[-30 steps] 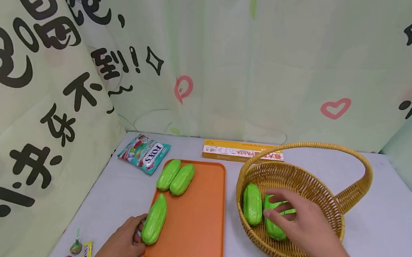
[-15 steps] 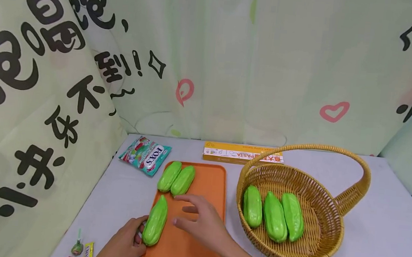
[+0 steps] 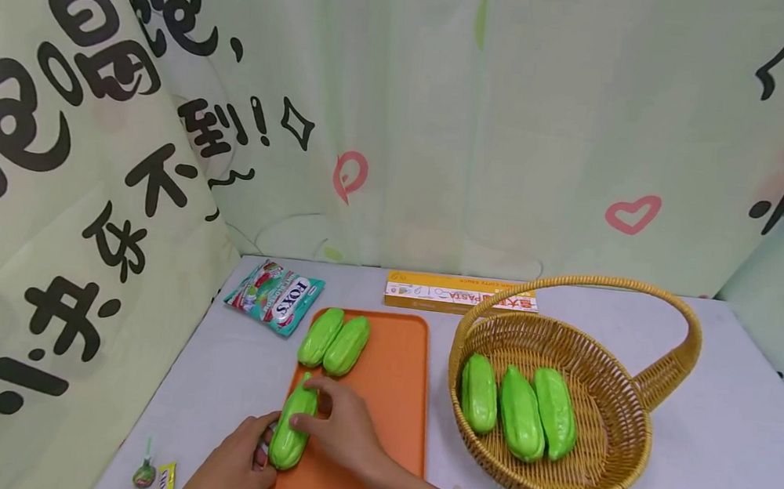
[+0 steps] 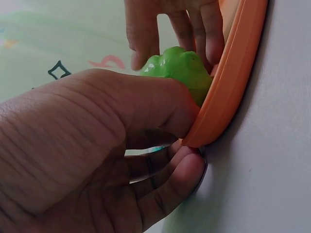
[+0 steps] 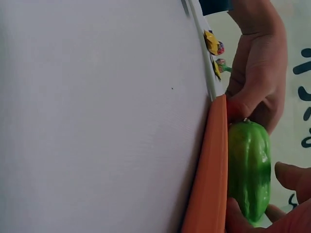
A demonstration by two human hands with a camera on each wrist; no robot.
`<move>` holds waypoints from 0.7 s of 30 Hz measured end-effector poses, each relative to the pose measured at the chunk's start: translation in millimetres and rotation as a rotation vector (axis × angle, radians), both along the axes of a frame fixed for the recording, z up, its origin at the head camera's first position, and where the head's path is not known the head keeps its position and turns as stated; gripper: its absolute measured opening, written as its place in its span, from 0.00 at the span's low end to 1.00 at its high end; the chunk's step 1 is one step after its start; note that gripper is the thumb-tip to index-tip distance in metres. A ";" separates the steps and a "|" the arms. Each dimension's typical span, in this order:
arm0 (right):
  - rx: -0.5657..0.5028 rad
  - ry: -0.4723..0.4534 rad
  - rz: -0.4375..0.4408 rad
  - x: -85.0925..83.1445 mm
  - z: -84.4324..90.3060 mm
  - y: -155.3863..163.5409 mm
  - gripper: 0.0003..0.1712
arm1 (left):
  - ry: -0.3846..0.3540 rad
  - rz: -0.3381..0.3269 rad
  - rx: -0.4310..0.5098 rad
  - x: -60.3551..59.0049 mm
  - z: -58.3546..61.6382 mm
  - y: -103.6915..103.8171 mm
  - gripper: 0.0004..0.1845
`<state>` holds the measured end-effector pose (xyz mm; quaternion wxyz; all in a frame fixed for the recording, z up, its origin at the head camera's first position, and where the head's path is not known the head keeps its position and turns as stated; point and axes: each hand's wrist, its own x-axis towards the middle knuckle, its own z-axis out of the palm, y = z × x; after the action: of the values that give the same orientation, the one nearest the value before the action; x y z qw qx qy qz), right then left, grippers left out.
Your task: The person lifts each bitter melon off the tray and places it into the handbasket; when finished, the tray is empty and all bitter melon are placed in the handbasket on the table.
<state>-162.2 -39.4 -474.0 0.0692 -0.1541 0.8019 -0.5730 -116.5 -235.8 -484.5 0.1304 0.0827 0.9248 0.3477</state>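
— Right hand [image 3: 339, 428] has come over from the basket [image 3: 627, 448]; head view shows my fingers now curled over the green gourd [image 3: 292, 426] at the orange tray's [image 3: 394, 371] near-left edge. Looks like a fresh pick-up beginning.

— Left hand [image 3: 232, 469]?

— Left wrist view: thumb against the gourd's end, fingers tucked under the rim, as before. Right wrist view: the gourd sits on the tray between both hands.

— Surroundings?

— Pale table [image 3: 711, 464], three gourds in the basket, candy bag [image 3: 274, 295], pasta box [image 3: 458, 294], printed curtain [image 3: 448, 108].
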 end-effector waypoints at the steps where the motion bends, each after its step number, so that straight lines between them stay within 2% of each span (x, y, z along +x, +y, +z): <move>1: -0.012 -0.006 0.003 0.2 0.0 -1.0 0.27 | 0.001 0.000 -0.002 0.0 -0.1 -0.3 0.39; 12: -0.063 -0.069 0.026 -1.3 -0.2 -2.2 0.27 | -0.013 0.006 -0.023 -1.7 -0.6 -0.8 0.39; 17: -0.065 -0.068 0.028 -0.9 -0.5 1.8 0.27 | -0.034 0.008 -0.020 -3.5 -0.7 -0.7 0.40; 21: -0.072 -0.088 0.041 3.9 8.7 10.3 0.26 | -0.039 0.008 0.000 -3.3 0.0 -1.2 0.41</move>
<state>-158.3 -29.1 -465.3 0.1103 -0.1476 0.7736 -0.6064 -119.8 -237.0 -484.5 0.1472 0.0720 0.9224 0.3497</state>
